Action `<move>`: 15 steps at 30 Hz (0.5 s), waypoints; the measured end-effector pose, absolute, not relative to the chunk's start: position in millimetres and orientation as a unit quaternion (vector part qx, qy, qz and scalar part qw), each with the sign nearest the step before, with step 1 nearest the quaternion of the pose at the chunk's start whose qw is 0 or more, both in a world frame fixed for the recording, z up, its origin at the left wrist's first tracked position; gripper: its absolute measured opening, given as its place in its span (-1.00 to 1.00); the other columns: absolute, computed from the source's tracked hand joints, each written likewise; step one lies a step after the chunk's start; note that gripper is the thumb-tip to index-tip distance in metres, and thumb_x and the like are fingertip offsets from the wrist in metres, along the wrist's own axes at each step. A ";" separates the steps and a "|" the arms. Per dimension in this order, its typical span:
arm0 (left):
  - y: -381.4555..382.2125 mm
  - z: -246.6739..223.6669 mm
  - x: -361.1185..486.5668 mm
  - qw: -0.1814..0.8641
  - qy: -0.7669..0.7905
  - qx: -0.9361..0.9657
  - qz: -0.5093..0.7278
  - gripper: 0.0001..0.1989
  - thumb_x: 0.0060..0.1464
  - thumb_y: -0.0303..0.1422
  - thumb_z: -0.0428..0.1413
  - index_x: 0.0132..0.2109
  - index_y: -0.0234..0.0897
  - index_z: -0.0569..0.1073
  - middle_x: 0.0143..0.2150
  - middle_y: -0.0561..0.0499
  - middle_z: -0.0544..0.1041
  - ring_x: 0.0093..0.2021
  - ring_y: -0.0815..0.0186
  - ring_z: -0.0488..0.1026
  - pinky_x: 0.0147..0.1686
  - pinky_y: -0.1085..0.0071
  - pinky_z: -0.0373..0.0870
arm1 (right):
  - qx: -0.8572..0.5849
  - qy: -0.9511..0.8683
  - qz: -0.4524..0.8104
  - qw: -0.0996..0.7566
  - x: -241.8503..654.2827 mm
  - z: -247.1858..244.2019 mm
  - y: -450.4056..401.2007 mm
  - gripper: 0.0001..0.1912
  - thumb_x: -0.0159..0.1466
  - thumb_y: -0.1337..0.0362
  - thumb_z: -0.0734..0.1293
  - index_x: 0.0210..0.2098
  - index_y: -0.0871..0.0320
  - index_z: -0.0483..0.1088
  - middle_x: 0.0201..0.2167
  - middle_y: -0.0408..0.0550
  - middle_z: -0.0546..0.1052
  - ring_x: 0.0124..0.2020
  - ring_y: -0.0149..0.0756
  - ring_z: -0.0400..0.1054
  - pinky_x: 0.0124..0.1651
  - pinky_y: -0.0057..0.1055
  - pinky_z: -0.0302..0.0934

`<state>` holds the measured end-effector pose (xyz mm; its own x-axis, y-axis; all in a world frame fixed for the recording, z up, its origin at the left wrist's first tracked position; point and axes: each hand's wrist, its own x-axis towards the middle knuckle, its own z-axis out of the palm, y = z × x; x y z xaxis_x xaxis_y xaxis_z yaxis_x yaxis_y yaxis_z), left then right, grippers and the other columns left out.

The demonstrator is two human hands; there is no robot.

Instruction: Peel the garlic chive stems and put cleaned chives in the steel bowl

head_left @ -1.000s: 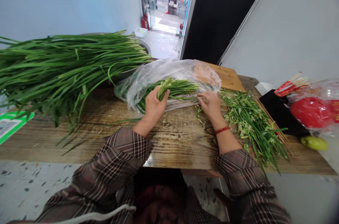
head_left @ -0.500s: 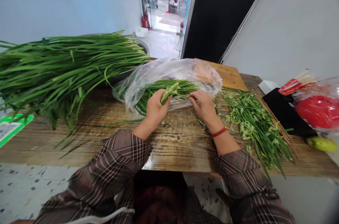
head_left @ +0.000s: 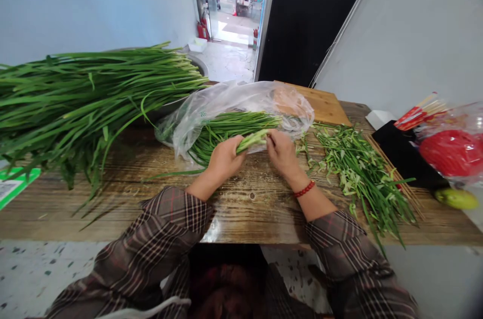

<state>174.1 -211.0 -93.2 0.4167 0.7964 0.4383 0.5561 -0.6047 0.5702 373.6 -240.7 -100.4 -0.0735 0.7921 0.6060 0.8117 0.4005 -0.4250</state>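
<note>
My left hand (head_left: 225, 158) is closed around a small bunch of pale green stalks (head_left: 252, 141), which points up to the right. The fingers of my right hand (head_left: 281, 153) pinch the far end of those stalks. Just behind both hands, an open clear plastic bag (head_left: 226, 93) holds a pile of long green stalks (head_left: 230, 125). A heap of loose leaves and trimmings (head_left: 354, 173) lies to the right of my right hand. On the left rises a large pile of long green leaves (head_left: 94, 87), partly over a round metal basin.
The wooden table (head_left: 241, 213) runs across the view. A cutting board (head_left: 324, 106) lies behind the bag. At the right are a black box (head_left: 403, 153), thin sticks, a red bundle in plastic (head_left: 453, 153) and a yellow-green fruit (head_left: 456, 198). A green-edged card (head_left: 17, 185) sits at left.
My right hand has moved slightly left and now grips the end of the bunch. The bunch in my left hand has tilted flatter, towards the right. The view has shifted a little.
</note>
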 end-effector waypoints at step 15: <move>-205.0 -92.8 172.2 0.242 0.436 0.723 0.477 -0.79 0.13 -0.23 0.09 -0.31 -0.29 0.45 -0.43 0.03 0.49 -0.38 0.28 0.43 -0.30 0.38 0.35 | -0.659 -0.688 -0.066 0.297 411.8 -106.4 -185.1 -0.72 0.28 0.30 0.24 -0.07 0.13 0.51 -0.11 0.09 0.55 -0.03 -0.07 0.30 0.04 -0.14 0.14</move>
